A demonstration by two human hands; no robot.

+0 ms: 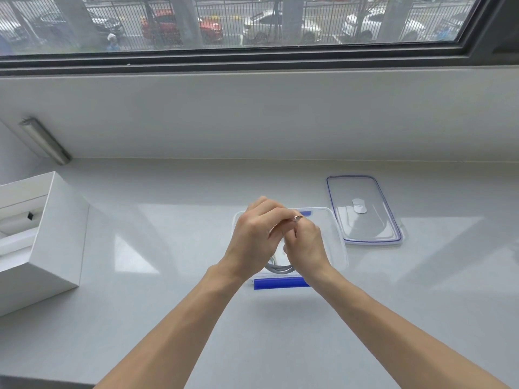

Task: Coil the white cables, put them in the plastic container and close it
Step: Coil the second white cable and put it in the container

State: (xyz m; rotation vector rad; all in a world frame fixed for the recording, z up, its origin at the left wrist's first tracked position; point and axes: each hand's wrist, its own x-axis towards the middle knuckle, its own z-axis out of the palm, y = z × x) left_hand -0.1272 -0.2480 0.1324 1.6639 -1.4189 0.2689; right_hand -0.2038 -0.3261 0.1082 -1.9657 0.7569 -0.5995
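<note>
Bench: pale grey glossy bench (pixel 168 276) under a window carried everything.
Box: open white cardboard box (pixel 60 234) stood at the left edge.
Container: clear rectangular plastic container (pixel 338 240) with blue clips sat beneath both hands.
Lid: clear blue-rimmed lid (pixel 365 211) lay just right of it, off.
Left hand (pixel 252 237): grip closed on the cable.
Right hand (pixel 306 242): grip pinched the cable's metal plug end.
Cable: coiled white cable (pixel 278 267) hung between the hands over the container.

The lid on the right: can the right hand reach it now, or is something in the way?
Probably yes. The lid lies flat beside the container, nothing on the path. But the right hand holds the cable and must release it first.
</note>
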